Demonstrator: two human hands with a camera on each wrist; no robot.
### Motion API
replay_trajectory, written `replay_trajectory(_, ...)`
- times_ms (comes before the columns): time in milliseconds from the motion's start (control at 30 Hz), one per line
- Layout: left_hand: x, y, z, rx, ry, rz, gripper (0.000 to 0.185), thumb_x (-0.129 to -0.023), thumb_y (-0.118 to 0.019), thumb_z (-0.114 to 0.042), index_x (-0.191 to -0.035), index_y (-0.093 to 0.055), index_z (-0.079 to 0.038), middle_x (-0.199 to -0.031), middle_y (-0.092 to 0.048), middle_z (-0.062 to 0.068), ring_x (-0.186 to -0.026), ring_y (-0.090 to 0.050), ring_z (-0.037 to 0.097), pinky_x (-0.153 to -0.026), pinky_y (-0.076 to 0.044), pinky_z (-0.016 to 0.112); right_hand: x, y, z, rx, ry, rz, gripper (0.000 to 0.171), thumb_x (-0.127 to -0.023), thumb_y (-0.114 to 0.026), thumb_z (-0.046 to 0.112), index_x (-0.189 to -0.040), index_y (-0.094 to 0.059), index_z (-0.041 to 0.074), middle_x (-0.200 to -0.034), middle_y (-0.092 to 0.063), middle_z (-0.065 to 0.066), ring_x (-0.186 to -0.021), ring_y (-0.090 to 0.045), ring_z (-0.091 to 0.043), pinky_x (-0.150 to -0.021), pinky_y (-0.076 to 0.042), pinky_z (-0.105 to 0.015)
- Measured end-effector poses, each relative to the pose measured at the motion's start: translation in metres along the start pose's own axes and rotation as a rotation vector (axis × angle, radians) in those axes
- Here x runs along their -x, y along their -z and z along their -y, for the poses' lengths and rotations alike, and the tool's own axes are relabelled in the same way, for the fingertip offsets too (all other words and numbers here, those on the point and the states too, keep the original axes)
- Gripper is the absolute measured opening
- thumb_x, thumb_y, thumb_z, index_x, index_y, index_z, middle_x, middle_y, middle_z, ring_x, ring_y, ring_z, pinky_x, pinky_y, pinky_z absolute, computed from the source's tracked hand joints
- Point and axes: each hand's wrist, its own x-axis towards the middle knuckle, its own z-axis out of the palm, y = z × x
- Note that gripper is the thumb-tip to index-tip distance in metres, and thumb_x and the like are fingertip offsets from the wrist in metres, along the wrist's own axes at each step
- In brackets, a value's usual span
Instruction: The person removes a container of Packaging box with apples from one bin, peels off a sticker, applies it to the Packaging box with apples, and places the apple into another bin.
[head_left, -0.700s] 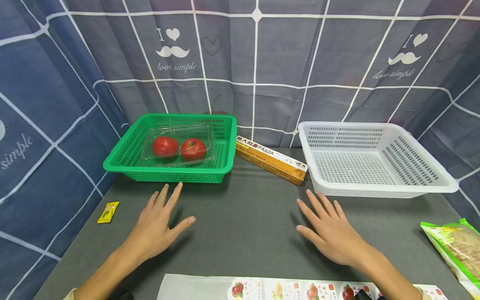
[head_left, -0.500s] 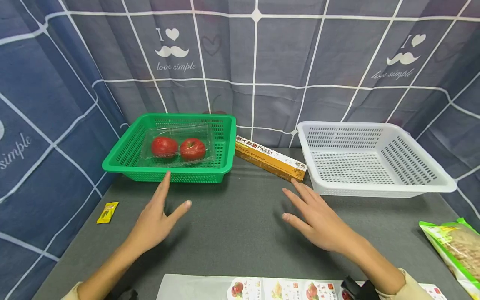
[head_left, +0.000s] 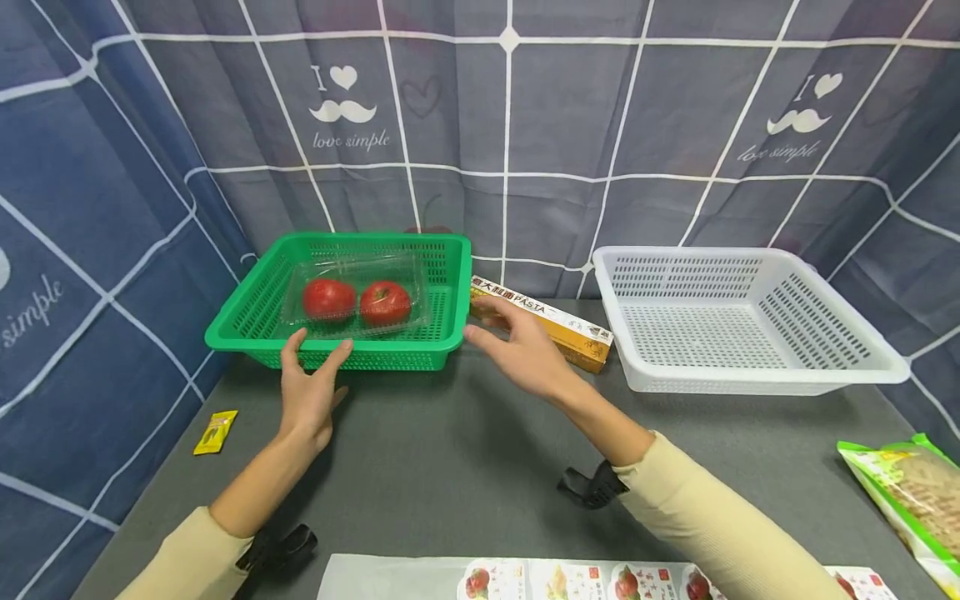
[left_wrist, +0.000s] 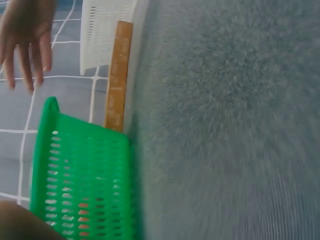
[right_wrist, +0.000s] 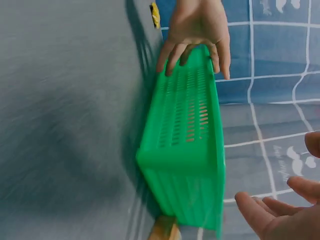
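Note:
A green plastic basket (head_left: 405, 358) holds two red apples (head_left: 386, 303) under a clear plastic container (head_left: 360, 265). My left hand (head_left: 306, 404) is at the basket's front side, thumb and forefinger spread near the front rim. In the right wrist view, the left hand's (right_wrist: 199, 25) fingers straddle the far end of the basket (right_wrist: 185, 115). My right hand (head_left: 521, 346) hovers by the basket's right rim with loosely bent fingers, overlapping a pasta box (head_left: 577, 340). The right wrist view shows that right hand (right_wrist: 285, 215) apart from the basket, holding nothing.
A white basket (head_left: 750, 379) stands on the right of the grey table. At the far right lies a green-edged food bag (head_left: 911, 492), and at the left a small yellow packet (head_left: 215, 432). A printed paper strip (head_left: 420, 575) runs along the front. A checked curtain (head_left: 562, 108) hangs behind.
My right hand has moved left and forward, from before the white basket to the green basket's right side. My left hand has turned, its thumb coming up toward the front rim.

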Motion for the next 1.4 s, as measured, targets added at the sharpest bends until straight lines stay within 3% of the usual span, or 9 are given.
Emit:
replay_trajectory(167, -0.008, -0.012, 0.012, -0.035, -0.073, -0.171, 0.08, -0.092, -0.071, -0.034, -0.15, -0.017, -0.025, -0.154, -0.007, 0.006, -0.122, -0.032, 0.023, -0.095, -0.04, 0.042, -0.04, -0.028, 0.002, -0.128, -0.108, -0.009, 0.049, -0.098, -0.062, 0.026, -0.142, -0.05, 0.01, -0.145, -0.046, -0.011, -0.129, -0.049, -0.029, -0.101, -0.044, -0.042)
replay_trajectory(333, -0.01, -0.016, 0.011, -0.007, -0.085, -0.188, 0.076, -0.092, -0.071, -0.027, -0.148, -0.018, -0.025, -0.145, -0.01, 0.004, -0.098, -0.039, 0.019, -0.084, -0.043, 0.033, -0.075, -0.053, 0.004, -0.171, -0.204, -0.068, 0.057, -0.096, -0.063, 0.031, -0.146, -0.045, 0.012, -0.149, -0.041, -0.01, -0.132, -0.044, -0.029, -0.103, -0.041, -0.045)
replay_trajectory(567, -0.01, -0.014, 0.009, 0.037, -0.086, -0.226, 0.078, -0.09, -0.073, -0.024, -0.148, -0.021, -0.026, -0.145, -0.011, 0.002, -0.109, -0.038, 0.018, -0.091, -0.043, 0.035, -0.11, -0.085, 0.006, -0.234, -0.391, -0.026, 0.071, -0.095, -0.061, 0.04, -0.156, -0.03, 0.018, -0.157, -0.031, -0.007, -0.138, -0.036, -0.03, -0.107, -0.035, -0.051)
replay_trajectory(733, -0.01, -0.018, 0.012, 0.019, -0.11, -0.213, 0.079, -0.09, -0.074, -0.028, -0.149, -0.022, -0.024, -0.148, -0.012, 0.004, -0.121, -0.033, 0.022, -0.094, -0.042, 0.041, -0.116, -0.091, -0.001, -0.224, -0.464, -0.001, 0.072, -0.096, -0.061, 0.038, -0.157, -0.027, 0.02, -0.159, -0.028, -0.006, -0.14, -0.033, -0.031, -0.108, -0.033, -0.053)
replay_trajectory(1000, -0.012, -0.015, 0.019, -0.033, -0.165, -0.256, 0.078, -0.088, -0.075, -0.031, -0.148, -0.026, -0.023, -0.149, -0.016, 0.006, -0.131, -0.023, 0.02, -0.094, -0.04, 0.038, -0.116, -0.096, 0.0, -0.155, -0.442, 0.06, 0.064, -0.101, -0.056, 0.032, -0.157, -0.027, 0.019, -0.159, -0.028, -0.008, -0.136, -0.039, -0.029, -0.1, -0.044, -0.048)
replay_trajectory(1133, -0.014, -0.019, 0.019, -0.016, -0.162, -0.233, 0.077, -0.088, -0.075, -0.032, -0.147, -0.026, -0.023, -0.144, -0.016, 0.004, -0.125, -0.031, 0.022, -0.092, -0.041, 0.041, -0.117, -0.093, 0.001, -0.153, -0.443, 0.023, 0.06, -0.101, -0.058, 0.027, -0.155, -0.033, 0.02, -0.151, -0.041, -0.013, -0.087, -0.061, -0.023, -0.082, -0.053, -0.043)
replay_trajectory(1233, -0.015, -0.021, 0.02, -0.005, -0.159, -0.238, 0.076, -0.088, -0.076, -0.03, -0.147, -0.027, -0.023, -0.141, -0.018, 0.003, -0.118, -0.036, 0.021, -0.09, -0.043, 0.041, -0.116, -0.092, 0.001, -0.168, -0.451, 0.03, 0.059, -0.101, -0.058, 0.025, -0.155, -0.034, 0.021, -0.145, -0.048, -0.015, -0.055, -0.044, -0.019, -0.071, -0.053, -0.041)
replay_trajectory(1333, -0.015, -0.02, 0.02, -0.009, -0.149, -0.243, 0.076, -0.088, -0.076, -0.03, -0.146, -0.028, -0.024, -0.141, -0.018, 0.002, -0.112, -0.039, 0.02, -0.087, -0.044, 0.037, -0.116, -0.092, 0.001, -0.177, -0.461, 0.036, 0.06, -0.1, -0.06, 0.026, -0.154, -0.035, 0.022, -0.147, -0.046, -0.012, -0.068, -0.055, -0.02, -0.076, -0.053, -0.042)
replay_trajectory(1400, -0.015, -0.019, 0.021, -0.019, -0.146, -0.242, 0.076, -0.088, -0.076, -0.031, -0.146, -0.027, -0.024, -0.141, -0.017, 0.002, -0.108, -0.04, 0.019, -0.085, -0.045, 0.035, -0.116, -0.092, 0.0, -0.192, -0.458, 0.026, 0.06, -0.099, -0.063, 0.025, -0.153, -0.037, 0.021, -0.15, -0.042, -0.011, -0.093, -0.06, -0.025, -0.085, -0.051, -0.046)
